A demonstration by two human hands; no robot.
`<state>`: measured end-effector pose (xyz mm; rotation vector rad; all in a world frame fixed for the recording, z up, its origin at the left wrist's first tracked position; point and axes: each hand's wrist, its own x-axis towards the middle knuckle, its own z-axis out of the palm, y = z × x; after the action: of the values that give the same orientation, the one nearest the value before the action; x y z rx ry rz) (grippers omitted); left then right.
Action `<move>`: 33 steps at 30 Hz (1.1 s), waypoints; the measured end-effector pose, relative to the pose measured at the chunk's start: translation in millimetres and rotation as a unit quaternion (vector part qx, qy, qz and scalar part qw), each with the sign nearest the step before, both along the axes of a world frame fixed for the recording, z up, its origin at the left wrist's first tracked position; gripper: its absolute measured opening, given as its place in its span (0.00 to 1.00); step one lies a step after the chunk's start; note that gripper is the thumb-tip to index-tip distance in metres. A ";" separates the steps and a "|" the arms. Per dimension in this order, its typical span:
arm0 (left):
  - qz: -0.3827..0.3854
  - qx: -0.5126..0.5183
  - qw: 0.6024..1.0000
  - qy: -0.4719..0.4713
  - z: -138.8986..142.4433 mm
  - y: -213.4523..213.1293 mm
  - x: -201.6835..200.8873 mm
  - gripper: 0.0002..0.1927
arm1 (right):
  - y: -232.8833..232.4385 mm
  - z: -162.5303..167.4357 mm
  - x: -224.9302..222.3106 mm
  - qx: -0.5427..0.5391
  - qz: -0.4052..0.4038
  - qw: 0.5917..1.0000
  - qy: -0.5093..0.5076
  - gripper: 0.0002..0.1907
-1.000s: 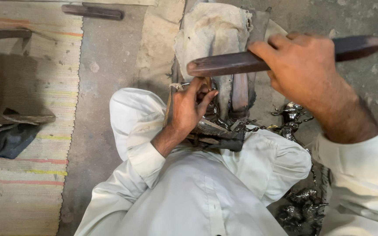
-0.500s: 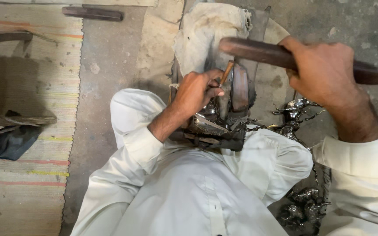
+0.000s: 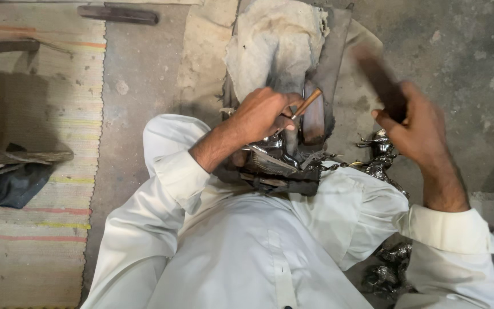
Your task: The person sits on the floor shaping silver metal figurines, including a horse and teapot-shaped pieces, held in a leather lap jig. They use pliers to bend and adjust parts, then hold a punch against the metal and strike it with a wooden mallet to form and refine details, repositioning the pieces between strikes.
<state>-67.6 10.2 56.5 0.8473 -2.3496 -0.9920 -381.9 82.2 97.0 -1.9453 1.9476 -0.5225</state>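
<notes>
Wooden and slim, the brown-handled punch tool (image 3: 306,103) sits pinched in your left hand (image 3: 261,114), its handle angled up and to the right past your fingertips. That hand is closed around the tool and rests on the shiny silver-coloured metal workpiece (image 3: 270,157), which lies between your knees, just in front of your white garment (image 3: 247,246). The tool's lower end is hidden behind your fingers, so you cannot tell exactly where it meets the metal.

Your right hand (image 3: 415,129) is raised off to the right, well apart from the left, and wrapped tight around the dark wooden mallet handle (image 3: 379,80). The handle is blurred, slanting up and to the left from your fist; its head cannot be made out.

Behind the workpiece stands a dark upright block (image 3: 315,114) draped with a dirty pale cloth (image 3: 275,40). Small ornate silver-coloured metal figures (image 3: 379,150) lie on the grey concrete floor (image 3: 464,63) beside your right knee, and more of them (image 3: 387,269) lie lower down by your right sleeve. To your left, a striped woven mat (image 3: 35,240) covers the ground, with a dark bar (image 3: 118,14) lying near the top edge.
</notes>
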 end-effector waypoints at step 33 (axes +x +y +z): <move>0.012 -0.006 0.999 0.036 -1.7 -1.0 10.2 0.18 | -0.2 -2.8 15.0 0.005 0.005 0.998 0.059 0.17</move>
<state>-57.4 9.1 54.8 0.8192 -2.2770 -0.9803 -366.9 82.0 94.2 -2.0200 2.0052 -0.4037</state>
